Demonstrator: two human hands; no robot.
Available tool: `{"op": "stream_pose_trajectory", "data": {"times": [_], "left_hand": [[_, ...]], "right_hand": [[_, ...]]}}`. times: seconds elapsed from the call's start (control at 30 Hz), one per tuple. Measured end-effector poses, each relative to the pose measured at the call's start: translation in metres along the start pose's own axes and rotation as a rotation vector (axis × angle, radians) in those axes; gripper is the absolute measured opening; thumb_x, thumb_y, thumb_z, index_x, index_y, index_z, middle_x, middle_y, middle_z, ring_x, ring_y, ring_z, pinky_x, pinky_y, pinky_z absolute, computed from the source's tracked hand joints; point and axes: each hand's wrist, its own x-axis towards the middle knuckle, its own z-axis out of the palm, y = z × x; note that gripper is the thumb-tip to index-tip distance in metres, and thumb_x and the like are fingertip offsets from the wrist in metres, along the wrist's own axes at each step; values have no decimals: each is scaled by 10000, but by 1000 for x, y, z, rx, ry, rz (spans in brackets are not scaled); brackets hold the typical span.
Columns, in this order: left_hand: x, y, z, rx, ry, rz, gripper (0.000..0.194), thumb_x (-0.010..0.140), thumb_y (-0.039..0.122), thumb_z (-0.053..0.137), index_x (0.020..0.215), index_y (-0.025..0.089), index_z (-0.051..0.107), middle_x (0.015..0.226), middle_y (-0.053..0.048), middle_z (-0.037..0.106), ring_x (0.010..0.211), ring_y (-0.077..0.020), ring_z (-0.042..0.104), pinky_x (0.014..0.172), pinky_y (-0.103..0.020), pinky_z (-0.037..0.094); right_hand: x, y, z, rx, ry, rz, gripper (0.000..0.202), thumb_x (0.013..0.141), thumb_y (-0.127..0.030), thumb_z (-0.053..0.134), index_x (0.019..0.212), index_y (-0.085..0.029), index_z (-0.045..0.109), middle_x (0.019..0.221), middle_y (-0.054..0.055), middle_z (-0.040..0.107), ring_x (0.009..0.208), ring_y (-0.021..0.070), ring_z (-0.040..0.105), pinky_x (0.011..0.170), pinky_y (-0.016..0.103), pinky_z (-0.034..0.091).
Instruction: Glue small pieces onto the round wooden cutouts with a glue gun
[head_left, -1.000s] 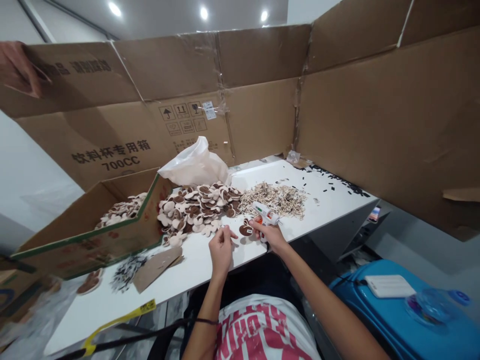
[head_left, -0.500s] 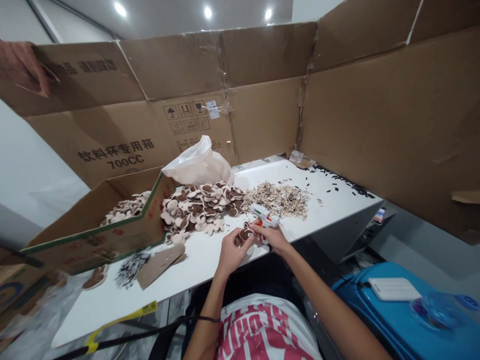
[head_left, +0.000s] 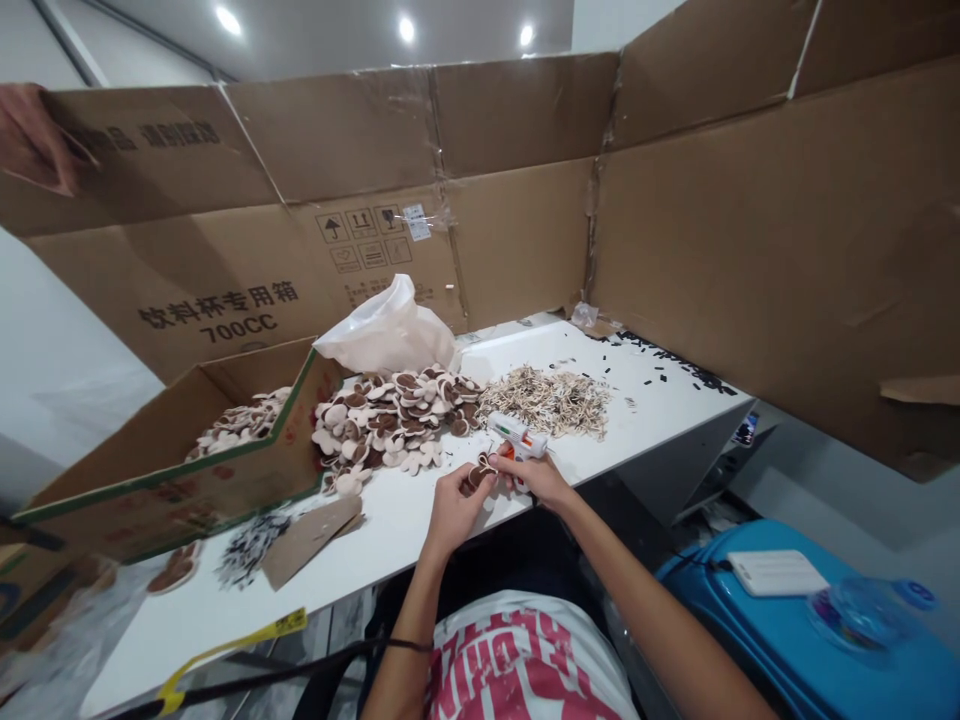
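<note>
Near the front edge of the white table, my left hand (head_left: 454, 502) is closed on a small brown felt piece (head_left: 478, 476). My right hand (head_left: 534, 474) has its fingers on the upper right side of that piece, where a thin pale loop shows. It also holds a white glue gun (head_left: 517, 434), whose body sticks out above the fingers. Beyond my hands lies a pile of thin pale strips (head_left: 555, 398). To its left is a heap of brown and cream felt pieces (head_left: 397, 415).
An open carton (head_left: 172, 490) with more felt pieces stands left. Tall cardboard walls (head_left: 525, 235) enclose the table's back and right. A white bag (head_left: 390, 335) lies behind the heap. Another person's hand (head_left: 37, 140) is at the upper left. A blue case (head_left: 757, 650) stands right.
The whole view has shifted slightly, so things appear a little further left. My hands remain together around the brown piece, with the glue gun still in my right hand.
</note>
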Motion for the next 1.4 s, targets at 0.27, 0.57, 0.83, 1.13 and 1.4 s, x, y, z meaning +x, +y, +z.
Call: {"op": "stream_pose_trajectory", "data": {"times": [0.27,0.57,0.83,1.13,1.4], "left_hand": [[0,2,1,14,18,15,376,868,489,695,678,178,604,605,44,426,591,-119,361,566,-246,296],[-1,-3,2,54,31,32,399,875,563,710,796,171,696,650,26,519,626,-135,415,606,-256,336],[-4,-3,0,46,185,12,412,903,577,659,797,182,717,661,14,560,622,-145,436,607,-265,352],[-7,6,-10,21,384,30,317,904,489,689,970,193,779,844,-36,725,749,-180,610,723,-290,493],[-36,54,-76,192,1071,378,474,855,488,750,1180,195,567,1200,-110,582,902,-200,681,844,-373,592]], "right_hand": [[1,2,1,0,-6,-7,436,822,-606,864,840,-206,691,655,-2,627,503,152,559,501,228,424],[2,9,-1,65,80,-12,421,825,-586,870,849,-202,699,665,7,636,523,165,572,521,243,453],[0,11,-2,-4,97,-31,435,848,-621,836,852,-206,705,679,26,662,505,175,579,496,255,442],[5,12,0,131,258,-37,461,803,-615,866,819,-180,713,717,72,679,502,178,559,460,265,451],[3,18,-3,138,237,-28,473,815,-624,863,848,-172,726,722,75,672,519,183,563,452,260,453]]}}
